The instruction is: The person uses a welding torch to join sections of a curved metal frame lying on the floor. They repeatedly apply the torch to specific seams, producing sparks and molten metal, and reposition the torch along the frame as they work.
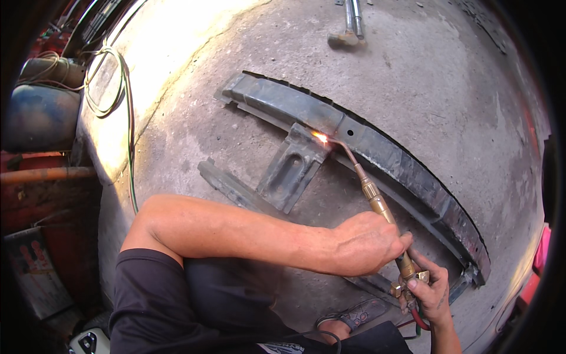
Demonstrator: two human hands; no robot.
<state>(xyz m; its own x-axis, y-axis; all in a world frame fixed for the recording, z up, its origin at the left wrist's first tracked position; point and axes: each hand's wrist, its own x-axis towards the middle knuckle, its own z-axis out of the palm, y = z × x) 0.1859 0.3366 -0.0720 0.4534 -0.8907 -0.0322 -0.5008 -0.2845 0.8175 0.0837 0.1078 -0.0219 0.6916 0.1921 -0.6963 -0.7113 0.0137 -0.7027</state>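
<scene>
The left hand [367, 243] is closed in a fist around the barrel of a brass torch [380, 205], and the right hand [434, 288], nearer and further right, grips its rear end by the valves [398, 288], thumb and fingers close about them; the torch slants over the floor [471, 118], pointing far and left. It should handle as a stiff, fairly weighty tool, so the rear handle and barrel look the places to hold, while the thin neck [350, 156] is likely too hot to touch; the red hose [420, 319] at the back may tug a little. It looks worn, dull gold along the barrel and coppery at the bent neck, where a bright orange flame [321, 137] plays on the far end of a grey bracket [289, 171], beside a long metal beam [389, 151]. The beam, dark and scuffed, runs from far left to near right and is probably rigid and awkward to shift; the bracket, with its oblong recess, lies on the near side. Beyond, at the far edge, lies a metal-shafted tool [346, 39]; at far left are coiled hoses [124, 76] and a blue tank [40, 118]
</scene>
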